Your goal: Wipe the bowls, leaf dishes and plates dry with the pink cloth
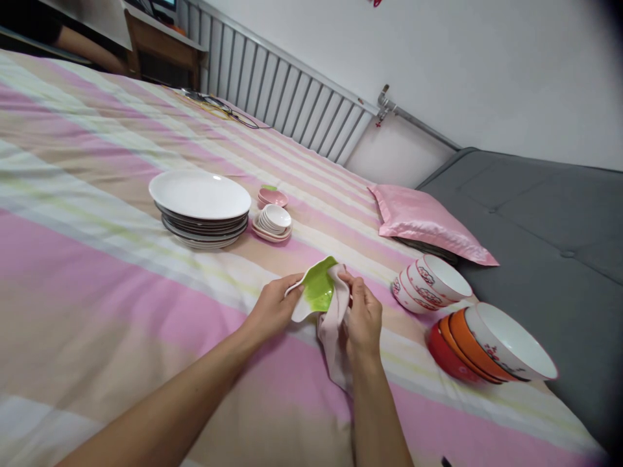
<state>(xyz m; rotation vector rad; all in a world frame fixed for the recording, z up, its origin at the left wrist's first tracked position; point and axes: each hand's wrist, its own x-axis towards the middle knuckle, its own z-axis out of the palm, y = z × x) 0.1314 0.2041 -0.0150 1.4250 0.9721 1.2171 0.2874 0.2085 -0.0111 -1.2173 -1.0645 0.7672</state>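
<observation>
A glossy green-and-white wavy-rimmed dish [316,290] tilts above the pink-striped fabric sheet [204,301], between both hands; the left hand [273,305] has its fingers closed on the left rim; the right hand [364,319] pinches a pale pink cloth [335,327] folded over the right side; the long axis seems to slant far-right; nested red, orange and white round bowls [455,353] lie toward the sheet's right edge; striped fabric stretches leftward.

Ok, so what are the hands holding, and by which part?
The left hand holds a wavy-rimmed green-and-white dish by its left rim; the right hand grips a pale cloth near its top, over the dish's right edge.
</observation>
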